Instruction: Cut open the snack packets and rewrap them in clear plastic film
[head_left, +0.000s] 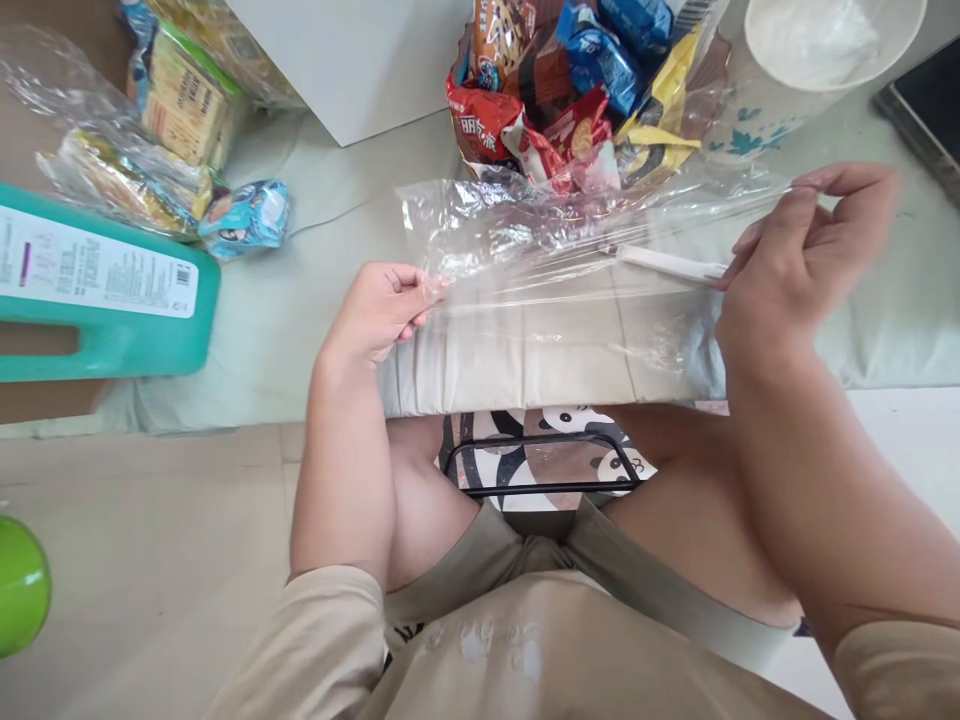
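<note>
A clear plastic bag [555, 270] is stretched flat between my two hands above a pale cushion [525, 360]. My left hand [382, 310] pinches the bag's left edge with closed fingers. My right hand [802, 255] pinches the right edge, thumb and fingers pressed together, beside the white strip [671, 262] along the bag's opening. Behind the bag lies a heap of colourful snack packets [570, 90] in clear wrap.
A teal jug with a white label [97, 300] lies at the left. More wrapped snacks [165, 120] and a small blue packet [247, 215] sit behind it. A white box [352, 60] stands at the back, a white bowl [832, 40] at the far right, a green ball [19, 585] at the left edge.
</note>
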